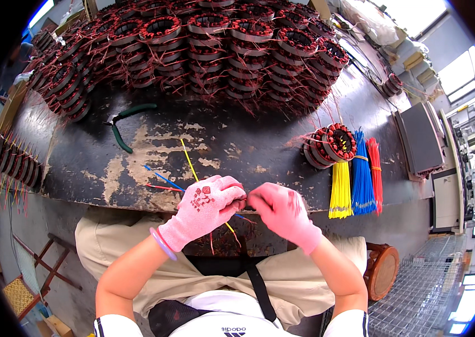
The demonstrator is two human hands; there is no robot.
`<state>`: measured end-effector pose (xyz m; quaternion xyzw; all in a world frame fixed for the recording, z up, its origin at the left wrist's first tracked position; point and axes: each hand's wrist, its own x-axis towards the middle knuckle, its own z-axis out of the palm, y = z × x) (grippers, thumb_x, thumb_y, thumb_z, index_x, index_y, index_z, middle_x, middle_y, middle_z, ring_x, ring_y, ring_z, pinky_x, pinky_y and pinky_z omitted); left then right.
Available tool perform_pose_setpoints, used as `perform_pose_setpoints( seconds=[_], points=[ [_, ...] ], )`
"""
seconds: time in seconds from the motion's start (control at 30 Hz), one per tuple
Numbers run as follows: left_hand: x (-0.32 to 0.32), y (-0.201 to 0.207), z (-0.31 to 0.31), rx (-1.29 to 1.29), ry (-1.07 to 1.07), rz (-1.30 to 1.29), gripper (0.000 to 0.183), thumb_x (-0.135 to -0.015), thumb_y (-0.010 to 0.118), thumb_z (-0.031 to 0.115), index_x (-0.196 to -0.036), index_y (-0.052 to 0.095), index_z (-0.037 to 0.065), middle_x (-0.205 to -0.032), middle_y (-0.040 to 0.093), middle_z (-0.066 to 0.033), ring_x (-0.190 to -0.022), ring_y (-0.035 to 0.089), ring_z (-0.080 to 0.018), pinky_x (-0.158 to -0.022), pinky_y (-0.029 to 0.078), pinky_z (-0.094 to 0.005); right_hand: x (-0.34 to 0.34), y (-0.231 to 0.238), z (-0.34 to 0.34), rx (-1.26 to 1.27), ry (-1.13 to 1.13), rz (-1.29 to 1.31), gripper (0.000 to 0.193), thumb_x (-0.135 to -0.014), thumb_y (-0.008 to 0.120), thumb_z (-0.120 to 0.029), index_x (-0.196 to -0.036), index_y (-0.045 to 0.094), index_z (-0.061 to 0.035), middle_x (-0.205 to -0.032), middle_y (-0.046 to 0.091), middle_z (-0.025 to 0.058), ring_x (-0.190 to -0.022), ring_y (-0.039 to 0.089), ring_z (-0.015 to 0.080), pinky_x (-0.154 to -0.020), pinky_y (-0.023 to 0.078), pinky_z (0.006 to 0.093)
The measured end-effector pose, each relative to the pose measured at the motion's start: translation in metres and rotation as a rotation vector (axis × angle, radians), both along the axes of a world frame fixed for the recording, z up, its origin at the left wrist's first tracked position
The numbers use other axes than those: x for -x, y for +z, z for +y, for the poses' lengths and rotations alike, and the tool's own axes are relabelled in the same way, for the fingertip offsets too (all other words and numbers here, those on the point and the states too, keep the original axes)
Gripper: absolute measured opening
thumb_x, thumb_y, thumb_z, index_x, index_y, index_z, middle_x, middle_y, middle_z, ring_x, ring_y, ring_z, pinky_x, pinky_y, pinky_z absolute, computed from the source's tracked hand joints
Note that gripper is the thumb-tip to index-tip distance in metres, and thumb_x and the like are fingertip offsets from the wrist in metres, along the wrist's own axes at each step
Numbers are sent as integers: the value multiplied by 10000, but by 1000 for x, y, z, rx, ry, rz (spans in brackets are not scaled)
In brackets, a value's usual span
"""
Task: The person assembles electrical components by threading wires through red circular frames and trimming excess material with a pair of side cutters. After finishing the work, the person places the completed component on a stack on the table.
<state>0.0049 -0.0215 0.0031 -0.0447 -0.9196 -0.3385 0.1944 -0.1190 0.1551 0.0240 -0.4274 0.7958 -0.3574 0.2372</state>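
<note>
My left hand (206,205), in a pink glove with a purple band at the wrist, is closed at the table's front edge. Through its fingers run a yellow wire (189,159), a blue wire (161,177) and a red wire (161,187). Thin reddish wire ends stick out below the fingers. My right hand (279,208), also gloved in pink, is closed with its fingertips against the left ones. What it pinches is too small to make out. Dark reddish windings (218,242) show partly below the hands, mostly hidden.
Stacked motor stators (209,53) with loose red leads fill the table's far side. Green-handled cutters (116,124) lie at left. Near the right end are a few stators (330,145) and bundles of yellow wires (340,191), blue wires (363,185) and red wires (375,174).
</note>
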Motion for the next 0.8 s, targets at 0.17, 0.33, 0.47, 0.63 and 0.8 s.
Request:
perform_pose_setpoints(
  seconds=[0.17, 0.33, 0.47, 0.63, 0.8],
  points=[
    [-1, 1, -1, 5, 1, -16, 118, -802, 737, 94, -906, 683, 104, -951, 675, -29, -855, 658, -262, -738, 542, -381, 4, -6, -5, -137, -185, -498, 268, -939, 671, -257, -864, 663, 0, -712, 676, 104, -585, 559, 157, -582, 468, 335],
    [-5, 1, -4, -16, 44, -6, 128, -800, 757, 119, -901, 679, 105, -924, 666, -36, -825, 650, -263, -720, 534, -392, -13, 6, -4, 210, 54, 839, 193, -856, 753, -151, -1031, 724, -75, -857, 681, 77, -675, 668, 176, -639, 519, 321],
    [-7, 1, -4, -31, 12, -10, 140, -799, 747, 104, -918, 671, 108, -926, 660, -36, -818, 647, -263, -717, 534, -390, -17, -3, -2, -7, -8, 261, 198, -914, 697, -192, -1060, 706, -59, -822, 686, 52, -677, 645, 179, -645, 513, 316],
    [-8, 3, -4, -17, 13, -27, 133, -788, 735, 85, -902, 669, 106, -921, 661, -34, -819, 648, -263, -718, 536, -394, -16, -8, -1, -72, -201, -834, 271, -1027, 560, -250, -1035, 685, -10, -785, 677, -3, -659, 540, 46, -585, 470, 246],
    [-5, 1, -2, -14, 33, -5, 105, -792, 730, 90, -878, 672, 99, -904, 669, -38, -828, 652, -266, -724, 540, -395, -10, 4, 9, -16, 96, 448, 294, -863, 724, -212, -1130, 645, -117, -997, 646, 38, -919, 668, 234, -762, 531, 388]
  ],
)
